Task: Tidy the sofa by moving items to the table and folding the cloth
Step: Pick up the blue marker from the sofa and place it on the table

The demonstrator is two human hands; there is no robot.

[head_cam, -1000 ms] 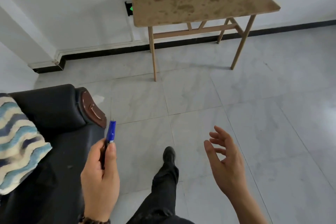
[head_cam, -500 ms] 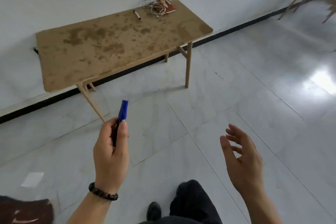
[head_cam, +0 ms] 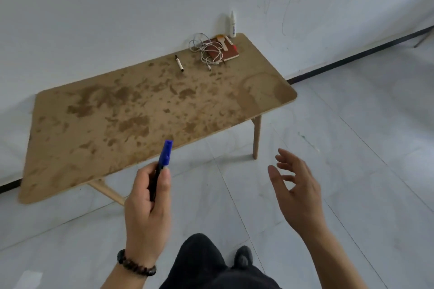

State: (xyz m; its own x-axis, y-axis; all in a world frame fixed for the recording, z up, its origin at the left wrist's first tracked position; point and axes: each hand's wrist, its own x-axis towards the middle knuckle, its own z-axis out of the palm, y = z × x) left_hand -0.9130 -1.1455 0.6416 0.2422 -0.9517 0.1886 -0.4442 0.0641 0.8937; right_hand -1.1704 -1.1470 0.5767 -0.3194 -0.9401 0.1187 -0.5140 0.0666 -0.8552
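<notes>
My left hand [head_cam: 146, 209] grips a dark marker with a blue cap [head_cam: 165, 157], cap pointing up, just short of the front edge of the stained wooden table [head_cam: 131, 115]. My right hand [head_cam: 296, 192] hangs empty to the right of it over the floor, fingers spread and relaxed. On the table's far right end lie a black-and-white pen [head_cam: 179, 63], a tangled white cable [head_cam: 207, 50] over a red-brown notebook [head_cam: 226, 50], and a small white bottle [head_cam: 232, 24]. The sofa and the cloth are out of view.
The table stands against a white wall [head_cam: 117, 7] with scribbles at the upper right. Pale floor tiles [head_cam: 352, 148] spread around it. My dark trouser leg and shoe [head_cam: 243, 257] show at the bottom.
The view has swung away from the sofa and closed in on the table, which now fills the middle. My left hand still holds the marker; my right hand stays open.
</notes>
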